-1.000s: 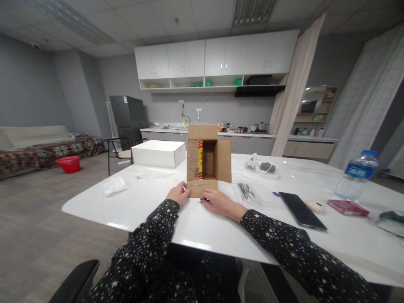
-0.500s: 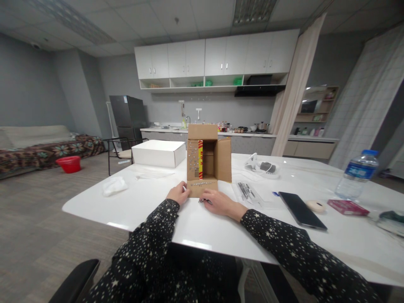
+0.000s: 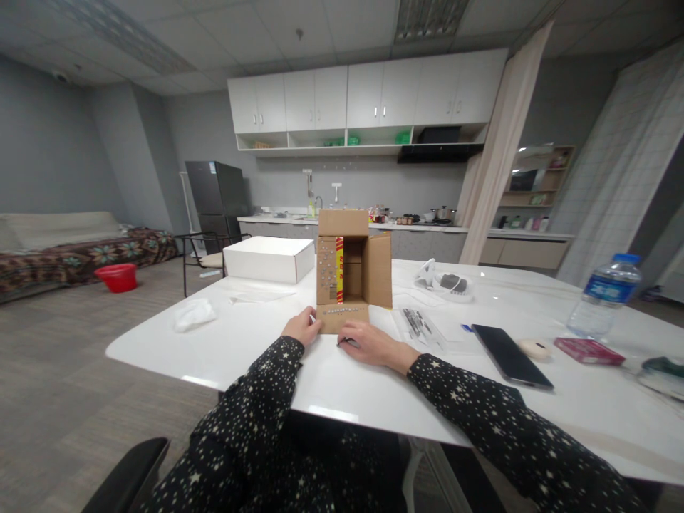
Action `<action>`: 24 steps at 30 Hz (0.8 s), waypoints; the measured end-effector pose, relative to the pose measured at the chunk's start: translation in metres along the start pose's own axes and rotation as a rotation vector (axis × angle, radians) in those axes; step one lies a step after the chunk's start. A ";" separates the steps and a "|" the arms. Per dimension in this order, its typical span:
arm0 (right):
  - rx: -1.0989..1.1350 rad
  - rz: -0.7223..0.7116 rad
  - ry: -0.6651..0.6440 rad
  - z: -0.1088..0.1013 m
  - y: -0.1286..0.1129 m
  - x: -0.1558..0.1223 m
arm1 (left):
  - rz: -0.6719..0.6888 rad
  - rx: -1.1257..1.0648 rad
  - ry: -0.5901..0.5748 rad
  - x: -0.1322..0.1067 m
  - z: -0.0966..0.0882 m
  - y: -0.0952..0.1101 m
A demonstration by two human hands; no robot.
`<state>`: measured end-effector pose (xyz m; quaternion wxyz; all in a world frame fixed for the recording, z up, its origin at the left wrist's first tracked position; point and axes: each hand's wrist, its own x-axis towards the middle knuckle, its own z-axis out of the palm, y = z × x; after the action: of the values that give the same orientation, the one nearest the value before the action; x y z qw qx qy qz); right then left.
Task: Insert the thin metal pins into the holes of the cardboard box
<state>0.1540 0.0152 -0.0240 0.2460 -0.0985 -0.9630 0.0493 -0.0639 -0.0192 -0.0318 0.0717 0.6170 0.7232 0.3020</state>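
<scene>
An open cardboard box (image 3: 350, 274) lies on its side on the white table (image 3: 256, 356), its opening facing me and small metal screws set in rows on its left and bottom flaps. My left hand (image 3: 302, 329) rests curled against the box's lower left corner. My right hand (image 3: 371, 343) lies on the table just in front of the bottom flap, fingers pinched on a small dark slender object (image 3: 343, 342) I cannot make out.
A white closed box (image 3: 268, 258) stands left of the cardboard box, crumpled plastic (image 3: 193, 314) further left. To the right lie packets of small tools (image 3: 420, 324), a white device (image 3: 446, 283), a black phone (image 3: 510, 355), a red pack (image 3: 588, 350) and a water bottle (image 3: 603, 296).
</scene>
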 end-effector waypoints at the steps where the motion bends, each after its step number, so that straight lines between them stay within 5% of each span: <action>1: 0.004 -0.006 -0.001 0.000 0.000 0.000 | -0.001 0.002 -0.003 0.000 0.000 0.000; 24: 0.050 -0.069 -0.033 -0.004 -0.010 -0.001 | -0.006 -0.019 -0.005 -0.003 -0.004 0.005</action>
<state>0.1555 0.0055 -0.0194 0.2342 -0.0582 -0.9682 0.0663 -0.0605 -0.0234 -0.0267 0.0799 0.6149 0.7219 0.3071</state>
